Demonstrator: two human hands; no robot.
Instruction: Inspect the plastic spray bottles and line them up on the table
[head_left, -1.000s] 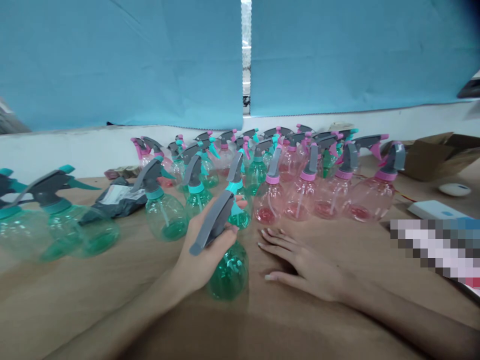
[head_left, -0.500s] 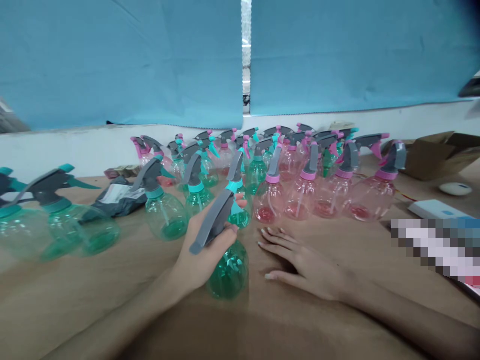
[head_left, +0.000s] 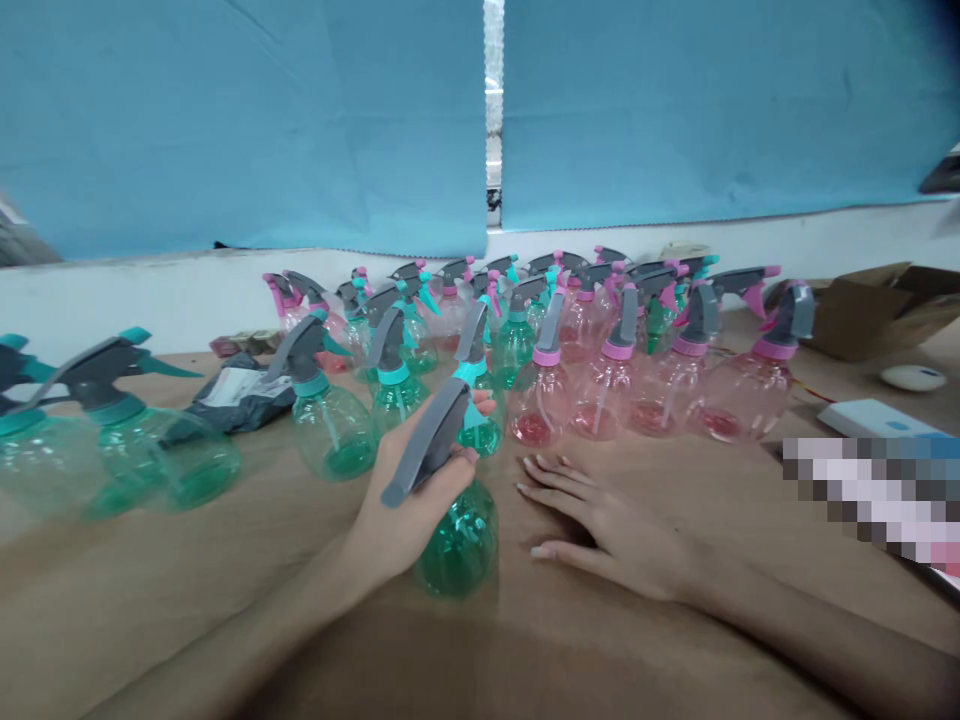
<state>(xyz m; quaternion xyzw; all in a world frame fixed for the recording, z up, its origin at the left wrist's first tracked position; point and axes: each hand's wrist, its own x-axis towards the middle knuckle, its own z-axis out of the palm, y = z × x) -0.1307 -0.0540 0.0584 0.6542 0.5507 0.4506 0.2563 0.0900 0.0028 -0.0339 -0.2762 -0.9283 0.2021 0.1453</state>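
Note:
My left hand (head_left: pixel 409 490) is wrapped round the neck of a green spray bottle (head_left: pixel 459 550) with a grey and turquoise trigger head. The bottle stands upright in front of me, its collar hidden by my fingers. Flat on the wooden table (head_left: pixel 570 660) lies my right hand (head_left: pixel 607 520), fingers stretched out and holding nothing. Just beyond it is a pink spray bottle (head_left: pixel 538 400), the left end of a front row of pink ones. More green bottles, such as a green spray bottle (head_left: pixel 334 430), stand past my left hand.
Several pink and green spray bottles crowd the back near the white wall (head_left: pixel 135 310). At the left are larger-looking green bottles (head_left: pixel 165 460) and a dark plastic packet (head_left: pixel 240 395). To the right sit an open cardboard box (head_left: pixel 862 310), a white mouse (head_left: pixel 912 378) and a white box (head_left: pixel 877 418).

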